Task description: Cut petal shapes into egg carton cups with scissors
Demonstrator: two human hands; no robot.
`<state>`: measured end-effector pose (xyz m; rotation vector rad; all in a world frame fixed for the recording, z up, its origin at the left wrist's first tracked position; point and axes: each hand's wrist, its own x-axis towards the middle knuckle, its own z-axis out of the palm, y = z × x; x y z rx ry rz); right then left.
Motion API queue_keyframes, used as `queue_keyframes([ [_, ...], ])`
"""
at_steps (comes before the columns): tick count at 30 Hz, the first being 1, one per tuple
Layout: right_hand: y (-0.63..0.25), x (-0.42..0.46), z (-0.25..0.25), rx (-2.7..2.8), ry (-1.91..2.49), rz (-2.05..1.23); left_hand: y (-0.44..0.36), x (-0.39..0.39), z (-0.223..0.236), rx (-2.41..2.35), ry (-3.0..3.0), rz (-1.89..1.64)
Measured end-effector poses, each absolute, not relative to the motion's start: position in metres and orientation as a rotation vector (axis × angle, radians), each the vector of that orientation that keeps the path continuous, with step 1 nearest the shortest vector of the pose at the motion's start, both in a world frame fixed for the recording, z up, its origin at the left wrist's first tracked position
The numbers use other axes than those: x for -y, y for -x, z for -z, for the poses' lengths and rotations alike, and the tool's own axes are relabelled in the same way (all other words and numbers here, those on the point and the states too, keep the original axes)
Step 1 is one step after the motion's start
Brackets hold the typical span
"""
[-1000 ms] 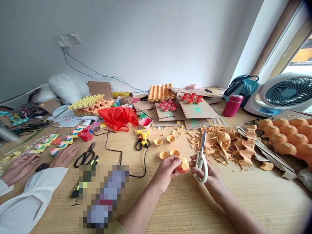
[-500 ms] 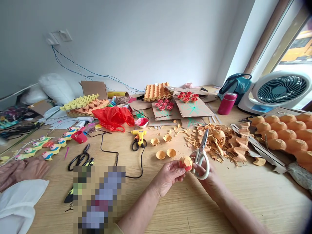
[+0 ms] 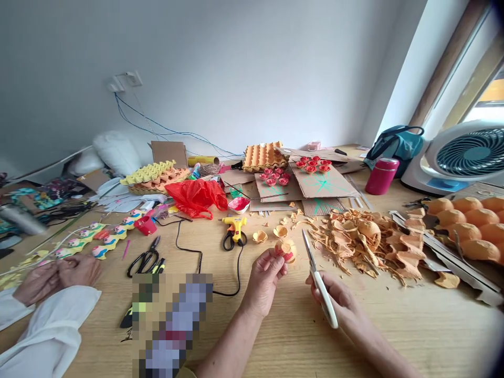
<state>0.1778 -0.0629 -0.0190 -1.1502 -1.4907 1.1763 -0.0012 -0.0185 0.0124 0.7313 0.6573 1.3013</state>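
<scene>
Pinched in the fingers of my left hand [image 3: 268, 281] is an egg-carton cup [image 3: 285, 251], orange with red colour on its side. My right hand [image 3: 334, 296] grips a pair of white-handled scissors [image 3: 319, 283], blades pointing up and away from me, apart from the cup. Just beyond my left hand stand two small orange cups [image 3: 260, 237], trimmed from carton. A heap of orange carton scraps [image 3: 354, 239] lies beyond my right hand.
A yellow glue gun [image 3: 234, 228] with a black cable stands left of the cups. Black-handled shears [image 3: 145, 260] lie further left, near a co-worker's hands [image 3: 74, 275]. Orange egg trays [image 3: 468, 226], a pink bottle [image 3: 381, 176] and a fan [image 3: 468, 157] occupy the right. Red paper flowers [image 3: 311, 165] sit on cardboard behind.
The scissors have moved away from the cup, to the right and lower, and turned edge-on. My left hand has lifted the cup slightly. The whole view has shifted.
</scene>
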Motion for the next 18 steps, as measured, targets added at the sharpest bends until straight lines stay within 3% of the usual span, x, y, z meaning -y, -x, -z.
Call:
queue_keyframes([
  [18,-0.173,0.0674,0.0252,1.845,1.208,-1.125,0.0056,0.0187,-0.0211,-0.589,-0.665,-1.454],
])
